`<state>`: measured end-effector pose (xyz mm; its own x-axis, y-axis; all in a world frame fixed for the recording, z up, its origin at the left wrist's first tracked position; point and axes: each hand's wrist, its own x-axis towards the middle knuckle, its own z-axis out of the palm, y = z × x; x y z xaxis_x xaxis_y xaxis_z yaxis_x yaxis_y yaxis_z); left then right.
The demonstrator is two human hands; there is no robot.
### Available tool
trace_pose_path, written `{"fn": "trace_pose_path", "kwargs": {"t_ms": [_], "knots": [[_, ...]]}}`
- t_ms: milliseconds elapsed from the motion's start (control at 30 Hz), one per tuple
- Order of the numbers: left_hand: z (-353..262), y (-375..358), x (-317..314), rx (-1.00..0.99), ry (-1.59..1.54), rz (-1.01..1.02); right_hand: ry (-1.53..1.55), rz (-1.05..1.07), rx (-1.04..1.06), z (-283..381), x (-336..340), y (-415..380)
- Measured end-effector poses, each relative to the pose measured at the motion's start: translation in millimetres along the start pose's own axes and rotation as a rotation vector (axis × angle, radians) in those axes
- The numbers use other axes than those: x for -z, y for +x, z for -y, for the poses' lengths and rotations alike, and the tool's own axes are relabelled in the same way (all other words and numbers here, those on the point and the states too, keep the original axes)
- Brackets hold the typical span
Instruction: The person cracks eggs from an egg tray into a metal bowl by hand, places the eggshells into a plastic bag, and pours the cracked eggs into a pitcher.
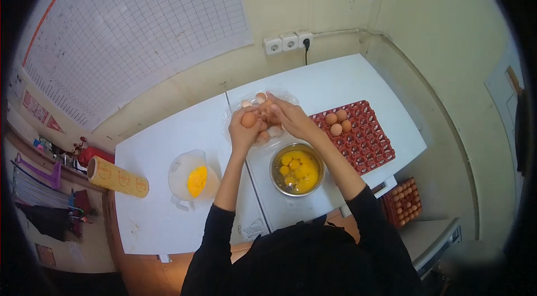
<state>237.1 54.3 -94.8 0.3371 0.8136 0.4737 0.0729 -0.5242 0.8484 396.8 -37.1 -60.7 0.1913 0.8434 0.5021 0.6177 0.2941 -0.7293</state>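
Note:
My left hand (241, 135) is closed around a whole brown egg (248, 120), over a clear plastic bag (286, 96) at the back of the table. Beside it, my right hand (292, 118) has its fingers closed on a brown eggshell (267, 108), partly hidden where both hands meet. Several more broken shells (274, 131) lie in the bag below. Nearer to me stands a steel bowl (274, 179) with cracked eggs (299, 170) in it, their yolks mostly round. To the right, a red egg tray (366, 142) bears several brown eggs (337, 122).
On the left stand a translucent jug (178, 172) with yellow liquid and a large roll of film (120, 177). Another egg tray (404, 202) sits low beyond the table's right edge. Wall sockets (289, 42) with a plugged-in cord are behind the white table (162, 229).

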Motion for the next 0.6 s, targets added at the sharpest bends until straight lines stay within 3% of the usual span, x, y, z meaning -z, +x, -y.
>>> {"fn": "trace_pose_path", "kwargs": {"t_ms": [100,167,200,267,400,500,567,600], "knots": [[39.9,1.1,1.8,0.121,0.006,-0.037,-0.029,-0.08,0.165,-26.9,-13.9,-4.7],[45.6,-8.0,3.3,0.207,0.077,-0.029,-0.219,0.062,-0.116,-32.1,-6.7,-24.8],[50.7,-9.7,1.4,0.21,0.075,-0.028,-0.222,0.064,-0.118,-26.9,1.7,-27.4],[60.9,-17.5,-1.7,0.253,0.08,-0.053,-0.326,0.26,-0.48,-7.1,21.1,-35.9],[53.0,-22.1,2.3,0.299,0.156,-0.01,-0.453,0.224,-0.413,-37.4,38.1,-89.4],[54.0,-26.4,0.8,0.339,0.159,0.03,-0.487,0.348,-0.493,-35.4,52.3,-114.4],[58.6,-28.5,-1.6,0.494,0.11,0.09,-0.197,0.547,-0.748,-27.0,57.4,-120.0],[66.5,-30.6,-4.0,0.491,0.109,0.084,-0.199,0.547,-0.742,-28.2,57.1,-125.3]]}}
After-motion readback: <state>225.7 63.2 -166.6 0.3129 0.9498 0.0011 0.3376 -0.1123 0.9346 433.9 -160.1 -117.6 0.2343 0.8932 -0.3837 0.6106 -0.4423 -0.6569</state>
